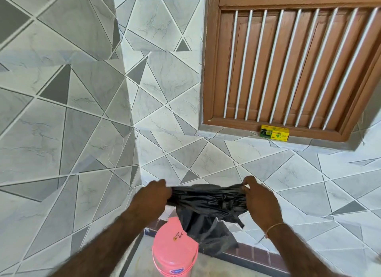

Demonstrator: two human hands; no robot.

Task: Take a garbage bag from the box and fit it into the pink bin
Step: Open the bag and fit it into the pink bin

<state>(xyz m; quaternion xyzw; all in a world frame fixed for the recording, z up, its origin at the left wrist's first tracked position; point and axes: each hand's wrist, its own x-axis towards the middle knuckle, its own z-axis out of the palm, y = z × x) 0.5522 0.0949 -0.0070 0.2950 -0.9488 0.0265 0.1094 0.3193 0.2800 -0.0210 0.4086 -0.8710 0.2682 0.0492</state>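
Observation:
A black garbage bag is stretched between my two hands at chest height in front of the tiled wall. My left hand grips its left end and my right hand pinches its right end. The bag's loose lower part hangs crumpled over the pink bin, which stands on the floor below and appears upside down, its closed base with a small sticker facing me. The yellow and green bag box rests on the window sill up to the right.
Grey and white geometric wall tiles fill the corner on the left and ahead. A brown wooden window with white bars sits at upper right. A dark brick skirting runs along the floor by the bin.

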